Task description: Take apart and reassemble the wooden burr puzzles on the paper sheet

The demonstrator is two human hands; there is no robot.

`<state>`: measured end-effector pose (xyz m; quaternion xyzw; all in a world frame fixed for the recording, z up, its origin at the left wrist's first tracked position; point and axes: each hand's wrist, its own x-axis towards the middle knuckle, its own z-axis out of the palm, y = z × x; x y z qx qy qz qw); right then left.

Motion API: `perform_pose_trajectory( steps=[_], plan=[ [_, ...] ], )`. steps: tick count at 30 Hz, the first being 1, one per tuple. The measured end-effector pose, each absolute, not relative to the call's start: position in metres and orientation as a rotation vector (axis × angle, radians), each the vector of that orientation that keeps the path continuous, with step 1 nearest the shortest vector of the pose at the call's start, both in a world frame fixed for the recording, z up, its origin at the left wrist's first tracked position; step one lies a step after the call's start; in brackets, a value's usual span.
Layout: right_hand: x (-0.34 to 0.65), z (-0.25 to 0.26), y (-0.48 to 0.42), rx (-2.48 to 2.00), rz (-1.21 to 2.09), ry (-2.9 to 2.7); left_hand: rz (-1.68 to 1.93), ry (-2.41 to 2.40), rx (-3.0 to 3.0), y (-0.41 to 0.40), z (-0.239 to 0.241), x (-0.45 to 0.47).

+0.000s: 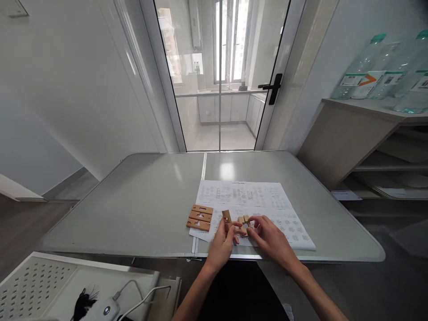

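Observation:
My left hand (222, 240) is closed round a small brown notched wooden puzzle piece (226, 217), which stands tilted up from the fingers. Just to its right, a cluster of lighter wooden puzzle pieces (241, 220) rests over the printed sheet, with a gap in its middle. My right hand (267, 236) has its thumb and fingertips pinched at the right side of this cluster. Left of my hands lie several flat wooden pieces with cut-outs (199, 217), side by side. Line drawings cover the printed paper sheet (247, 196) beneath the work.
Everything lies on a grey folding table (133, 205) with a seam across it. Below left is a white perforated cart (80, 272) bearing a cabled white device (109, 308). Large plastic bottles (364, 67) stand on a shelf at right. A glass door (220, 102) is behind the table.

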<state>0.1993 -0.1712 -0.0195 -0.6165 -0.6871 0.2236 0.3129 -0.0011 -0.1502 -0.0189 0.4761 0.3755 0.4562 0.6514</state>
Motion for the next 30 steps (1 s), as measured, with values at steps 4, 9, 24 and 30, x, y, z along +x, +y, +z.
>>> perform_pose_trajectory(
  steps=[4,9,24,30],
  plan=[
    [0.197,-0.016,-0.173,-1.755,0.567,-1.76,1.048,0.963,1.208,-0.153,-0.015,0.001],
    [0.192,-0.014,-0.171,-1.85,0.498,-1.771,1.041,0.955,1.154,-0.15,-0.013,-0.001],
    [0.197,0.02,-0.183,-1.397,1.09,-1.44,1.006,0.905,0.991,-0.14,-0.021,-0.005],
    [0.191,0.033,-0.178,-1.322,1.238,-1.61,0.948,0.836,1.013,-0.14,-0.015,-0.006]
  ],
)
